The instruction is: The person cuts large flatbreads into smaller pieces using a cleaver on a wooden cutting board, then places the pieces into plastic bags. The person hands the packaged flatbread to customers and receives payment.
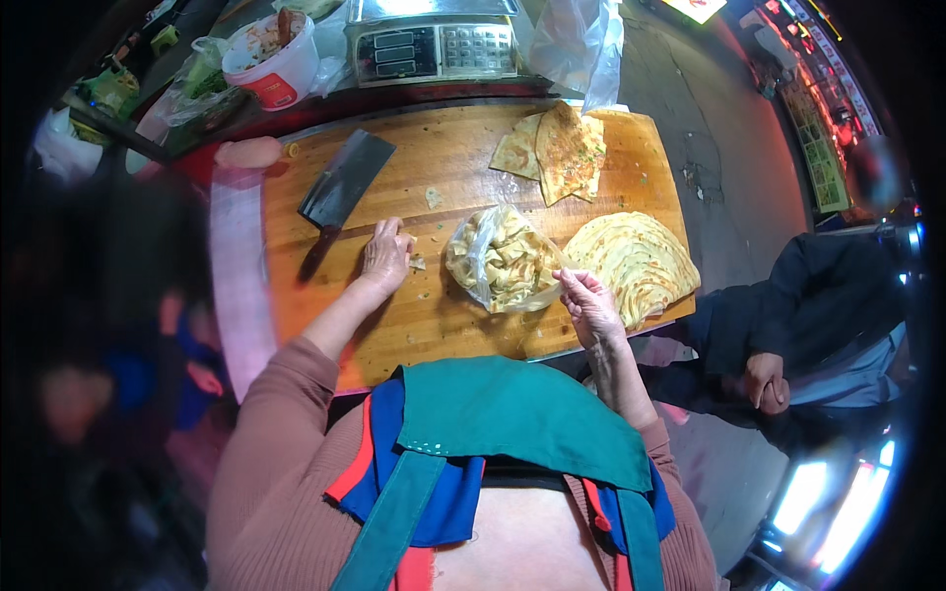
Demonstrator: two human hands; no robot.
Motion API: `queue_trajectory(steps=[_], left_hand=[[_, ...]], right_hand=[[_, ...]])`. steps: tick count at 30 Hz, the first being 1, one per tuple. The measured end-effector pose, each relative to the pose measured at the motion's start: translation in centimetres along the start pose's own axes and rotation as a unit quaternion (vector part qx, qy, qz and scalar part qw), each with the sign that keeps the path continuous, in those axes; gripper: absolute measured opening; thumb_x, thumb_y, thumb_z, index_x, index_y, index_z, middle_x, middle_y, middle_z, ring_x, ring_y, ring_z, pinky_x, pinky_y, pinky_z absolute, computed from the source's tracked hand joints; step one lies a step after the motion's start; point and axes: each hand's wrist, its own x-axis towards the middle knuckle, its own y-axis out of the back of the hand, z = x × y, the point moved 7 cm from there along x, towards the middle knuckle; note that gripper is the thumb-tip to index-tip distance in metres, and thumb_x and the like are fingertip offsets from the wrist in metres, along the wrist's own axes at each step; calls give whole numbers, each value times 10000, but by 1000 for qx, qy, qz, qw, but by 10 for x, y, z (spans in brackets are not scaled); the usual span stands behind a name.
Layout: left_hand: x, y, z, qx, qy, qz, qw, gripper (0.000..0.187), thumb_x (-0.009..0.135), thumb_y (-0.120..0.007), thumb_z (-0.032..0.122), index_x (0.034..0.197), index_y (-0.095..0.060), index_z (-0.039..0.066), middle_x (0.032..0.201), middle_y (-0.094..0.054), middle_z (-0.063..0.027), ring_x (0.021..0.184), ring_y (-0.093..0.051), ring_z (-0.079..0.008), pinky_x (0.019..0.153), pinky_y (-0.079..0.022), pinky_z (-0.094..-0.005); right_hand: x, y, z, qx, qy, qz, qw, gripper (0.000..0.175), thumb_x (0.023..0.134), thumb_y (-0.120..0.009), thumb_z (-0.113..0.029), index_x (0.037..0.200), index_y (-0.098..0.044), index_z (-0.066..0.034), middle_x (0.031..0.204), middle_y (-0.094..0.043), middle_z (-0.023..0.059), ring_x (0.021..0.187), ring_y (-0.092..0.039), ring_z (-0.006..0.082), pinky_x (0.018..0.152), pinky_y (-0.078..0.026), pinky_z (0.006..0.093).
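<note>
With its fingertips, my right hand pinches the rim of a clear plastic bag. Cut pieces of flatbread fill the bag, which sits on a wooden cutting board. My left hand rests low over the board, left of the bag, with its fingers curled. A pale scrap shows at those fingertips, but whether they grip it is hidden. Just beyond that hand lies a cleaver, its handle pointing towards me. A folded stack of layered flatbread lies right of the bag.
Browned flatbread wedges lie at the board's far side. Behind the board stand a digital scale, a white plastic tub and hanging plastic bags. A rolling pin lies at the far left corner. A person stands at right, hands together.
</note>
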Motion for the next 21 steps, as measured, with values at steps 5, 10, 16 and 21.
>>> queue_trajectory(steps=[5, 10, 16, 21], left_hand=[[18, -22, -15, -11, -10, -78, 997, 101, 735, -646, -12, 785, -566, 24, 817, -590, -163, 830, -593, -355, 748, -478, -449], [50, -22, 5, -69, -72, -64, 993, 99, 741, -608, -21, 815, -559, 24, 828, -598, -173, 838, -595, -367, 752, -490, -446], [98, -46, -9, -75, 3, -62, 995, 150, 758, -638, 6, 896, -577, 6, 876, -604, -213, 872, -591, -399, 778, -482, -476], [97, -53, -17, 32, -25, -85, 996, 120, 758, -682, 67, 847, -620, 15, 884, -595, -206, 886, -583, -388, 771, -470, -477]], right_hand=[[5, 9, 6, 12, 1, 10, 1000, 153, 906, -683, -148, 955, -629, -13, 878, -678, 38, 574, -455, 29, 474, -315, 136], [9, 14, 11, 24, 10, 52, 998, 155, 912, -676, -169, 935, -628, -23, 890, -692, 53, 557, -460, 30, 449, -313, 138], [7, 14, 7, 12, 9, 43, 999, 147, 896, -700, -169, 952, -638, -48, 887, -679, 30, 727, -516, 45, 677, -402, 195], [-9, 1, 7, 26, -62, 30, 997, 141, 919, -668, -252, 930, -671, -112, 834, -648, -36, 632, -450, 24, 564, -350, 163]])
